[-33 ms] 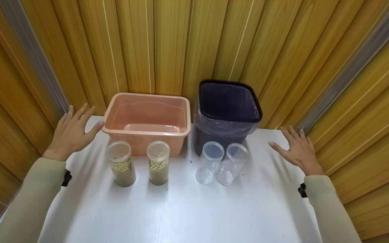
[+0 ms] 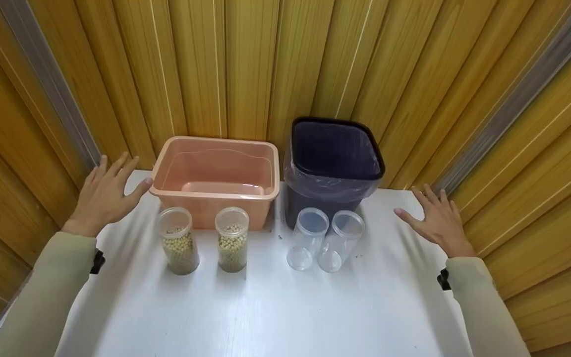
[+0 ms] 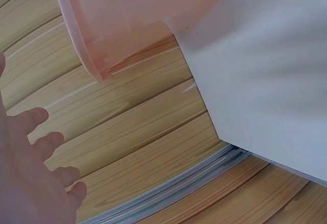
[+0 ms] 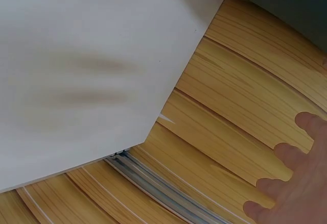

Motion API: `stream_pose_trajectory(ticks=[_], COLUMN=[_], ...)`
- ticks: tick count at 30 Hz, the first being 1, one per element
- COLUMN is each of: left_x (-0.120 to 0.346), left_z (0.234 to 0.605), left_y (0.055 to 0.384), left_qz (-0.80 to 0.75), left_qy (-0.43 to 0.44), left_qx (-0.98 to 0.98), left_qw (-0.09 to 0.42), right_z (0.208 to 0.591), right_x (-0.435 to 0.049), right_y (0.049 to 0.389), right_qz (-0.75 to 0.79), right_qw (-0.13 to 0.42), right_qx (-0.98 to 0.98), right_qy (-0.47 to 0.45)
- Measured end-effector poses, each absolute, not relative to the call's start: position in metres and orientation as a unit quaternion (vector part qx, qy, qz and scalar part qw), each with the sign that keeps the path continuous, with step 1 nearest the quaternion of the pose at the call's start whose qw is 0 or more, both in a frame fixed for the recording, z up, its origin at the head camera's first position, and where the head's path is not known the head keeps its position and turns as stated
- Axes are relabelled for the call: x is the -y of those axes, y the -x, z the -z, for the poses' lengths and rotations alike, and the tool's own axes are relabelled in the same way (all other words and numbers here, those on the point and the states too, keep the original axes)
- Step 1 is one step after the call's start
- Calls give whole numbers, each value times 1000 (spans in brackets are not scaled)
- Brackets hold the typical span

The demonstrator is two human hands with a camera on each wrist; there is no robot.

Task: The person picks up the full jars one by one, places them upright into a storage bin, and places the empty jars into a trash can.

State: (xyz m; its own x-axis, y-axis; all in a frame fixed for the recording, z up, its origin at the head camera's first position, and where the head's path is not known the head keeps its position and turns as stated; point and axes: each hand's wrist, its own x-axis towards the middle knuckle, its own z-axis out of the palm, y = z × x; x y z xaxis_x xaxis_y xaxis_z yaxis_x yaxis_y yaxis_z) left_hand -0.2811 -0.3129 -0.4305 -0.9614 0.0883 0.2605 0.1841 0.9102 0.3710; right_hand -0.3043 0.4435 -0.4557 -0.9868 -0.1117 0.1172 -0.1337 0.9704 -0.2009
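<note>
My left hand (image 2: 103,194), fingers spread and holding nothing, is beside the left end of a pink plastic basin (image 2: 216,196). Its thumb comes close to the basin's rim; whether they touch I cannot tell. On the other side, my right hand (image 2: 436,220) is spread and holds nothing, to the right of a dark bin (image 2: 322,201) with a clear liner. Two clear jars partly filled with pale yellow beans, a left jar (image 2: 180,248) and a right jar (image 2: 232,248), stand in front of the basin. Two empty clear jars, one (image 2: 312,225) and another (image 2: 346,235), stand before the bin.
Everything stands on a white table (image 2: 265,312). Wood-patterned panels (image 2: 246,69) rise behind it and at both sides, with grey strips (image 2: 513,101) in the corners. Small dark specks lie near the empty jars.
</note>
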Motion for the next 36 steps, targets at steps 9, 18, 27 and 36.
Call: stream_pose_trajectory(ticks=[9, 18, 27, 36], left_x=[307, 295, 290, 288], left_z=[431, 448, 468, 485], left_y=[282, 288, 285, 291], left_qz=[203, 202, 218, 222], left_qy=[77, 107, 156, 208], left_qx=[969, 965, 946, 922], left_qw=[118, 131, 182, 240], right_z=[439, 410, 408, 416], right_x=[-431, -382, -311, -240], right_y=[297, 266, 251, 252], right_qz=[-154, -277, -327, -334], right_qw=[130, 218, 287, 222], right_qx=[976, 926, 860, 858], right_qy=[-83, -136, -265, -320])
